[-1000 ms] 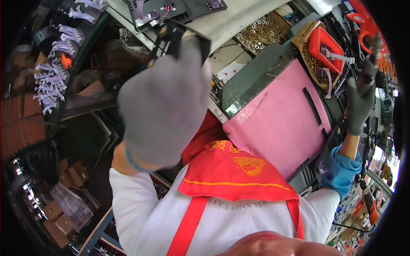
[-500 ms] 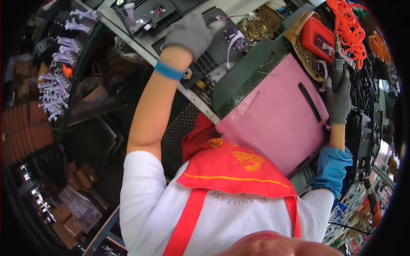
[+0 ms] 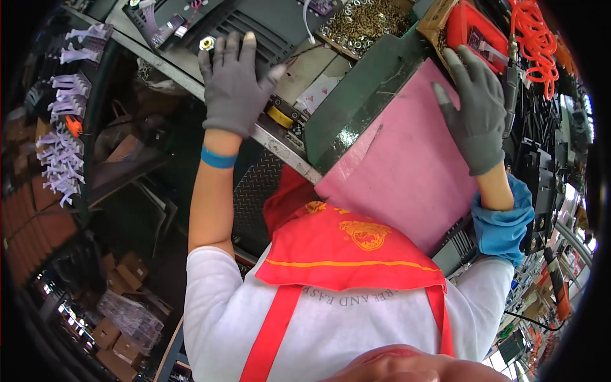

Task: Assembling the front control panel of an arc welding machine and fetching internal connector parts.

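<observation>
My left hand (image 3: 235,89), in a grey glove with bare fingertips, lies with its fingers apart over the near edge of a black slotted panel (image 3: 270,39). Whether it presses on the panel I cannot tell. A brass nut (image 3: 207,43) shows on the panel beside my fingers. At the panel's far end is a small purple circuit board (image 3: 322,6) with a white cable. My right hand (image 3: 474,111), gloved alike, is spread above the pink sheet (image 3: 394,165) and holds nothing. Close by on its right is a dark hand tool (image 3: 511,99), partly hidden.
Brass fasteners fill a tray (image 3: 369,25) at the back. A red bin (image 3: 468,28) holds another purple board, near a coiled orange hose (image 3: 531,38). White cable connectors (image 3: 63,156) hang at left. A yellow roll (image 3: 280,116) sits by the bench's metal edge (image 3: 289,153).
My right hand has let go of the dark tool and moved left over the pink sheet. My left hand has come nearer and leftward, and the black panel has shifted left.
</observation>
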